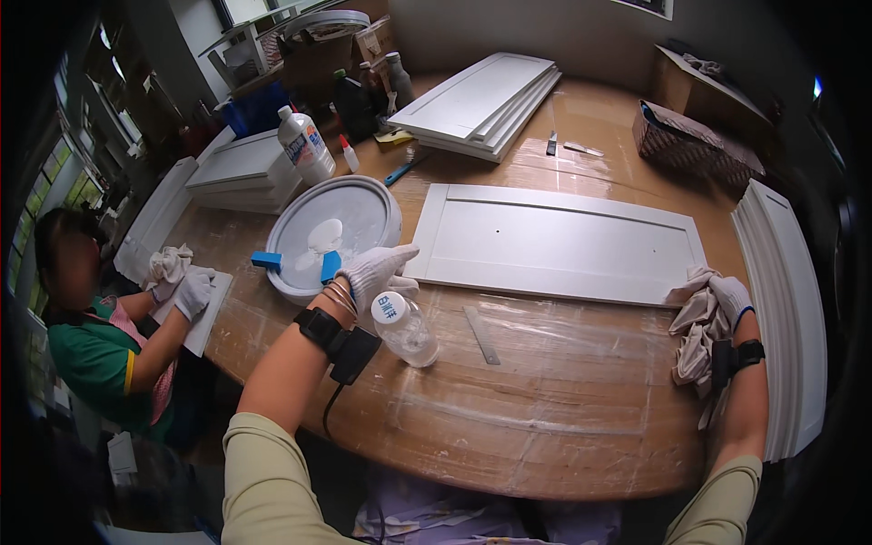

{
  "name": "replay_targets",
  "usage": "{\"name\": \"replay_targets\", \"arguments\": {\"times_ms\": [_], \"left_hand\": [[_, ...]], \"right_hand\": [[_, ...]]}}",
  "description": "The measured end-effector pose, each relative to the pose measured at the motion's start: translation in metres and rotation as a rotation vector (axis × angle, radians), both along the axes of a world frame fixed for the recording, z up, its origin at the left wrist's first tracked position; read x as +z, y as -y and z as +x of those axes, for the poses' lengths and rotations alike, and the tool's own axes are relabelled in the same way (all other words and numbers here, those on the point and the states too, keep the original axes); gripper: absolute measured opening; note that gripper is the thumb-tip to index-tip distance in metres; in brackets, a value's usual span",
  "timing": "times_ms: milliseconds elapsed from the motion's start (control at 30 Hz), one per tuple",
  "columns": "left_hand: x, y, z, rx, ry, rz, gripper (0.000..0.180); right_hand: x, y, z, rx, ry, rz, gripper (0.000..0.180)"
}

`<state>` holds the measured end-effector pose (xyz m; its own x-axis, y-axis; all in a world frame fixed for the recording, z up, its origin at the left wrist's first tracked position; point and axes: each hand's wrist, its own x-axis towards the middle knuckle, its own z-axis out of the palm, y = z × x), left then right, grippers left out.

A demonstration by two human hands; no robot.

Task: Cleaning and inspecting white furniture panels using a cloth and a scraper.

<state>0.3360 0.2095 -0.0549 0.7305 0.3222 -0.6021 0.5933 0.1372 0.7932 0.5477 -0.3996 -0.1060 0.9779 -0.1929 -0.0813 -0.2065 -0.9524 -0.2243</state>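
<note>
A white framed panel (563, 241) with two small dark holes lies across the table in front of me. At its near left corner is my left hand (377, 272) in a white glove, one digit along the top and the others curled at the near edge. My right hand (729, 298), also gloved, is closed on a crumpled beige cloth (698, 327) that touches the panel's right end. Just below my left hand stands a clear bottle (407, 331) with a white cap. A metal ruler (481, 336) lies near the panel's front edge.
A round white lid (363, 204) with white paste and blue blocks (331, 266) is at left. Stacked panels (481, 100) lie at the back, more boards (786, 318) at right. A woven basket (690, 145) sits back right. At far left a co-worker (109, 354) wipes a board.
</note>
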Motion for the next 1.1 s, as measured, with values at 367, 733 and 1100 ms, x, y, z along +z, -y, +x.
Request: {"name": "replay_targets", "arguments": {"times_ms": [367,733,1100], "left_hand": [[-0.003,-0.032,-0.023,0.030,0.052,-0.140,0.018],[0.126,-0.032,-0.087,-0.564,0.955,1.048,0.061],[0.171,0.081,-0.275,0.143,0.724,-0.219,0.036]], "right_hand": [[0.016,0.020,-0.005,-0.159,-0.230,1.325,0.033],[0.072,0.023,-0.095,-0.041,-0.009,1.467,0.036],[0.128,0.176,-0.255,-0.010,0.311,1.496,0.046]]}}
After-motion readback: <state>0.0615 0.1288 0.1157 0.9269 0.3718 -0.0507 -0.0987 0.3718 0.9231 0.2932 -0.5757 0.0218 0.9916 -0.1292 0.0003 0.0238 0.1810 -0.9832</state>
